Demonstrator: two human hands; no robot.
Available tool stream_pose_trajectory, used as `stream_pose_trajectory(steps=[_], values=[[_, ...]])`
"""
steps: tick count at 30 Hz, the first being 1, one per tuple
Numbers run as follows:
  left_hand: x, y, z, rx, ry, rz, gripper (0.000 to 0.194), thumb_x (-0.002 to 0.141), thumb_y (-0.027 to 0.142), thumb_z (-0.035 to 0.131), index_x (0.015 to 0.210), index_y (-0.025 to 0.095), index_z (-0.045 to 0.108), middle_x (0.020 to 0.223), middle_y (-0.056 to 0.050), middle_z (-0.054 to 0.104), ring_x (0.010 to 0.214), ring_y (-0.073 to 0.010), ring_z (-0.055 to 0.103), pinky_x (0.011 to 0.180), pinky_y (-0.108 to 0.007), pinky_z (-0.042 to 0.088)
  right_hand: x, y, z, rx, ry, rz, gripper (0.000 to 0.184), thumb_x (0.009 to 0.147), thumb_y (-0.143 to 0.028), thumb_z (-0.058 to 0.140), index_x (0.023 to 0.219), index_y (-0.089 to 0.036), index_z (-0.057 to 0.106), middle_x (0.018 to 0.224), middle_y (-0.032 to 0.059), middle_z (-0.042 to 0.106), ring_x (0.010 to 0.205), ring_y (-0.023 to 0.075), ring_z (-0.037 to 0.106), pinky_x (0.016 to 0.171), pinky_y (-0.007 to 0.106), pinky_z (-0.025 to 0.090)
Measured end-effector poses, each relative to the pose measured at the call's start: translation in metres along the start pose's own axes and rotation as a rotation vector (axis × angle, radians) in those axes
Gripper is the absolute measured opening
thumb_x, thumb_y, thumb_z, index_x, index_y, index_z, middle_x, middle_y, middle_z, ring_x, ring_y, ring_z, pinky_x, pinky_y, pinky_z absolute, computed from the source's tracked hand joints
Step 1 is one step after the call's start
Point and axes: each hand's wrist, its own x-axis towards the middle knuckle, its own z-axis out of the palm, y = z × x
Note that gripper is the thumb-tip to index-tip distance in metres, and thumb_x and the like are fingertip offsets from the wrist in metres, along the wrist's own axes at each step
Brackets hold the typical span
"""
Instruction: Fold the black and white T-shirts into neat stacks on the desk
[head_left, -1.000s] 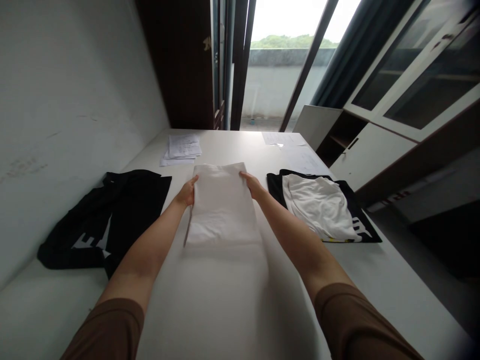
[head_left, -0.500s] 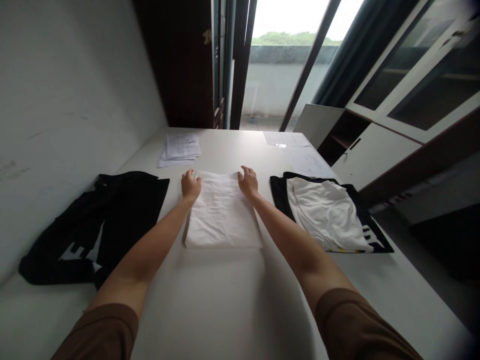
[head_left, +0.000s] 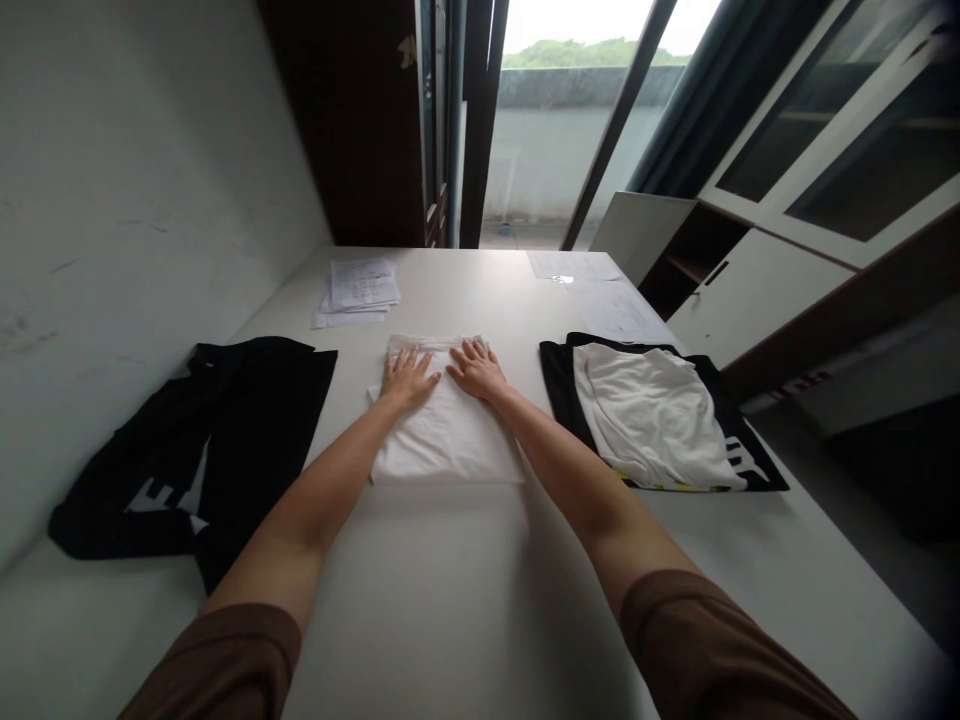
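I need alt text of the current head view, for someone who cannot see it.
A person's left hand and right hand lie flat on a folded white cloth on a white table. On the left lies a black garment; on the right, wrinkled white cloth lies on another black garment.

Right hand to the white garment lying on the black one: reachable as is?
Probably yes. The right hand lies flat on the folded white cloth, gripping nothing; only low fabric and tabletop separate it from the white garment, which lies uppermost on the black one.
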Motion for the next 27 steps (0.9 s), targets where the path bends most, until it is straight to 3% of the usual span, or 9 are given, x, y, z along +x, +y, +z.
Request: stream_pose_trajectory(steps=[5, 9, 13, 21, 24, 27], values=[[0.012, -0.014, -0.004, 0.055, 0.032, -0.12, 0.071, 0.098, 0.062, 0.044, 0.16, 0.027, 0.039, 0.17, -0.011, 0.023, 0.158, -0.0368, 0.01, 0.124, -0.062, 0.005, 0.006, 0.016, -0.003, -0.008, -0.028, 0.102, 0.069, 0.103, -0.064, 0.036, 0.16, -0.026, 0.035, 0.172, 0.0111, 0.015, 0.158, 0.0332, 0.009, 0.125, 0.057, 0.01], [0.012, -0.017, -0.005, 0.103, 0.16, -0.271, 0.064, 0.1, 0.054, 0.041, 0.156, 0.023, 0.046, 0.169, -0.013, 0.025, 0.156, -0.0377, 0.015, 0.124, -0.059, 0.01, -0.002, 0.021, -0.006, -0.042, -0.028, 0.206, 0.069, 0.104, -0.061, 0.032, 0.163, -0.025, 0.028, 0.172, 0.011, 0.013, 0.158, 0.0322, 0.011, 0.125, 0.054, 0.011], [-0.001, -0.022, -0.012, 0.088, 0.167, -0.268, 0.064, 0.1, 0.052, 0.041, 0.155, 0.02, 0.047, 0.168, -0.014, 0.028, 0.155, -0.0375, 0.02, 0.125, -0.055, 0.012, -0.021, 0.029, -0.009, -0.053, -0.004, 0.242, 0.07, 0.105, -0.059, 0.031, 0.164, -0.022, 0.026, 0.171, 0.0132, 0.018, 0.157, 0.0311, 0.013, 0.125, 0.052, 0.011], [-0.071, -0.044, -0.027, 0.101, 0.125, -0.189, 0.065, 0.101, 0.05, 0.042, 0.157, 0.017, 0.043, 0.164, -0.017, 0.036, 0.154, -0.0333, 0.026, 0.126, -0.05, 0.013, -0.09, 0.038, -0.009, -0.064, 0.064, 0.175, 0.069, 0.106, -0.057, 0.028, 0.161, -0.016, 0.034, 0.169, 0.0144, 0.025, 0.157, 0.0298, 0.016, 0.126, 0.049, 0.009], [-0.105, -0.041, -0.024, 0.06, 0.108, -0.107, 0.067, 0.1, 0.051, 0.047, 0.157, 0.015, 0.042, 0.164, -0.017, 0.036, 0.153, -0.033, 0.028, 0.126, -0.05, 0.013, -0.121, 0.033, -0.006, -0.064, 0.071, 0.138, 0.071, 0.106, -0.058, 0.03, 0.16, -0.012, 0.036, 0.168, 0.0157, 0.026, 0.157, 0.0297, 0.016, 0.126, 0.048, 0.009], [-0.127, -0.031, -0.025, 0.001, 0.174, -0.079, 0.066, 0.096, 0.046, 0.055, 0.153, 0.014, 0.047, 0.157, -0.018, 0.046, 0.147, -0.0321, 0.038, 0.124, -0.045, 0.022, -0.146, 0.026, -0.004, -0.028, 0.071, 0.116, 0.067, 0.106, -0.056, 0.034, 0.159, -0.015, 0.039, 0.167, 0.0144, 0.029, 0.157, 0.0287, 0.017, 0.127, 0.048, 0.01]])
